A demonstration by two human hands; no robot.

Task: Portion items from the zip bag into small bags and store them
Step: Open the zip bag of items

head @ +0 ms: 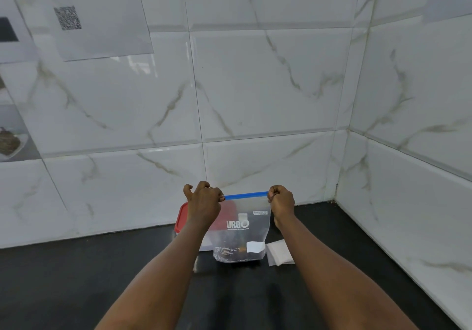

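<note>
Pinching the top corners of one frosted plastic zip bag at its blue seal strip, the curled fingers of the left hand and right hand hold it upright between them. Opening seems the step in hand; next, the seal's lips need parting. Below the right fingers lies one pile of small clear bags, number unclear; behind the left fingers, one red-lidded plastic box.

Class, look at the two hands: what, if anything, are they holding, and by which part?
Both hold the zip bag: the left hand and right hand pinch opposite ends of its blue zip strip.
</note>
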